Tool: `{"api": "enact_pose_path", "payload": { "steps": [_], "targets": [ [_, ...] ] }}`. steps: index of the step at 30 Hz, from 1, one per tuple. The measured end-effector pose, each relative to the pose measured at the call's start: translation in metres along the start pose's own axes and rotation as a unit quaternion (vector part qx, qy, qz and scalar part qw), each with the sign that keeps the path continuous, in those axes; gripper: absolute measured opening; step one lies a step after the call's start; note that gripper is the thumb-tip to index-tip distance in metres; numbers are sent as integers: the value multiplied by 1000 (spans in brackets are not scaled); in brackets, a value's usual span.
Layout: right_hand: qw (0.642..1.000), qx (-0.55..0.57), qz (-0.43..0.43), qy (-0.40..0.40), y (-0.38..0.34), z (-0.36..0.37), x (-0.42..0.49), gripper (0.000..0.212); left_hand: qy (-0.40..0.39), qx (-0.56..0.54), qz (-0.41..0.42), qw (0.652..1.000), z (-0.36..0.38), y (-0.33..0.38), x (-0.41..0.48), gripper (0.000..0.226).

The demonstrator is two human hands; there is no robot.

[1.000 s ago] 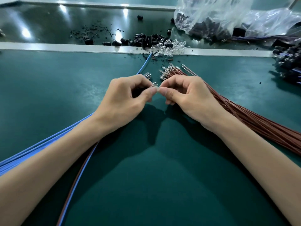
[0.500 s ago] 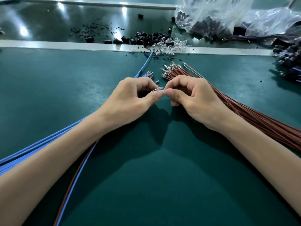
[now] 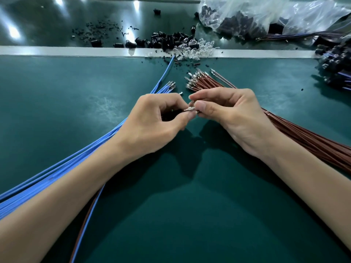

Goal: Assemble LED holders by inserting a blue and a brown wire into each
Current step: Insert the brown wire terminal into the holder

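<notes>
Metal terminal (image 3: 190,108) pinched between left hand (image 3: 152,124), right hand (image 3: 233,114).

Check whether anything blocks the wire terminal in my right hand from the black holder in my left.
Nothing visible does. The silver metal terminal pinched by the right hand touches the left hand, whose grip half hides the small black holder.

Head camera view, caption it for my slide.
Left hand and right hand pinch a metal terminal above the green mat, blue wires left, brown wires right.
</notes>
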State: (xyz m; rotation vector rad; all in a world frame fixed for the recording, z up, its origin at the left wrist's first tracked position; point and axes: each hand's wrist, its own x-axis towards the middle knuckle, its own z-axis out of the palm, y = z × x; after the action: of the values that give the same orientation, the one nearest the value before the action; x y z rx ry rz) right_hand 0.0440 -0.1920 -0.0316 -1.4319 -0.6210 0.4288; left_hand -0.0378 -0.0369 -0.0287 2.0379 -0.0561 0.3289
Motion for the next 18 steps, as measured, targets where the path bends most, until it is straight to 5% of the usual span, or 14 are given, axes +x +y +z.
{"api": "enact_pose_path", "payload": {
  "steps": [18],
  "targets": [
    [996, -73, -50, -22, -1, 1, 1, 10, 36, 32, 21, 999, 0, -1, -1, 16]
  ]
}}
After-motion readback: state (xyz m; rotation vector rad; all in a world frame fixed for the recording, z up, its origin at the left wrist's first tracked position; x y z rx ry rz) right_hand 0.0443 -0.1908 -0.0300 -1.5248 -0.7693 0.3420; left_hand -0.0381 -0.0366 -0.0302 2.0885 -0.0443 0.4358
